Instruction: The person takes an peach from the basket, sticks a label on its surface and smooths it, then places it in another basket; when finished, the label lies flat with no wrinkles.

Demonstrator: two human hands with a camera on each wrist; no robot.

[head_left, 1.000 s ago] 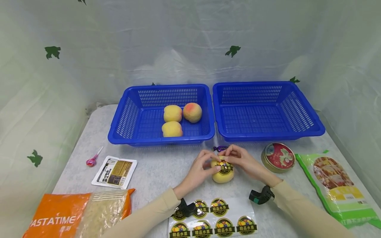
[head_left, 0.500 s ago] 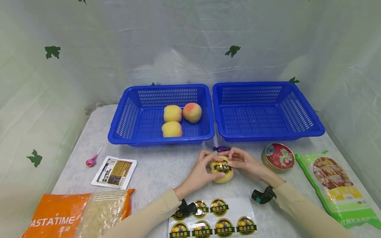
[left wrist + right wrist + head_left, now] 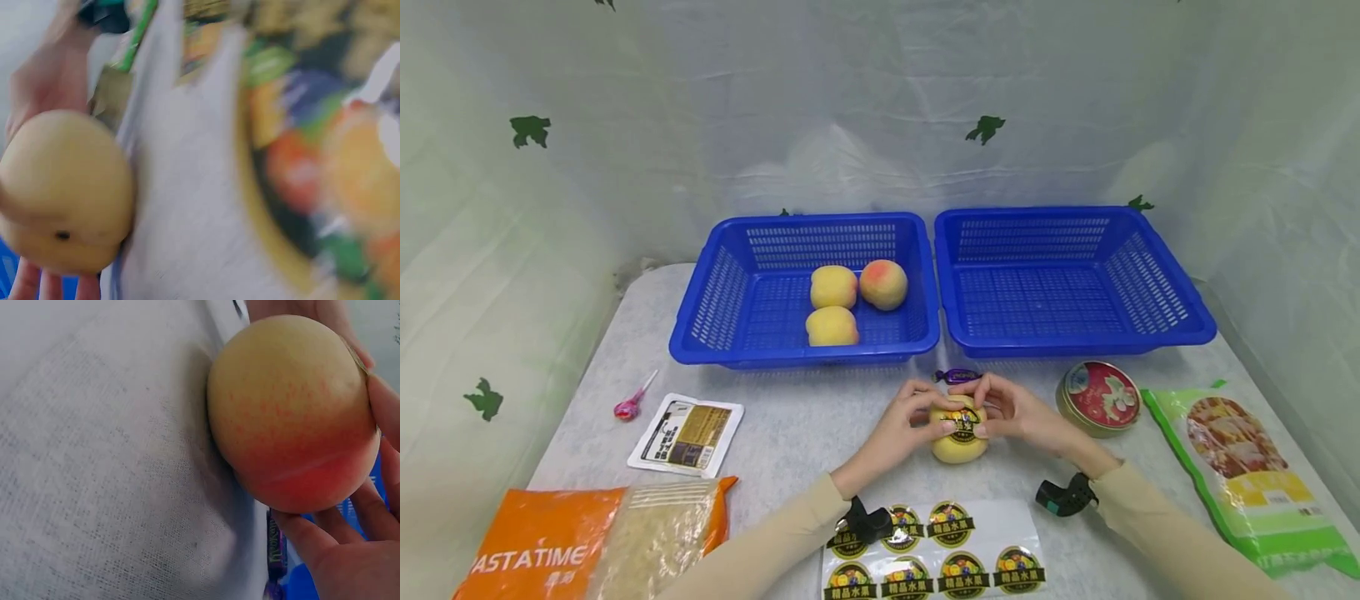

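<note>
A yellow peach (image 3: 958, 454) with a red blush stands between both hands, low over the tabletop. A round black-and-gold fruit sticker (image 3: 961, 427) lies on its near upper side. My left hand (image 3: 912, 421) grips the peach from the left, its thumb on the sticker's left edge and a finger over the top. From the right, my right hand (image 3: 1022, 417) holds it, thumb at the sticker's right edge and fingers behind. In the right wrist view, the blushed side of the peach (image 3: 294, 412) faces the camera. The left wrist view shows the peach (image 3: 69, 175) with a small dark spot.
A sticker sheet (image 3: 1000, 525) lies in front. Behind stand a blue basket (image 3: 805, 353) with three peaches and another blue basket (image 3: 1075, 341). Around are a purple candy (image 3: 961, 377), a round tin (image 3: 1099, 398), a green bag (image 3: 1247, 467), a lollipop (image 3: 627, 409), a white packet (image 3: 687, 435) and a pasta bag (image 3: 602, 542).
The right thumb and fingers have shifted from the sticker's top edge down to its right side. The sticker now lies flatter against the peach. The left hand keeps its grip.
</note>
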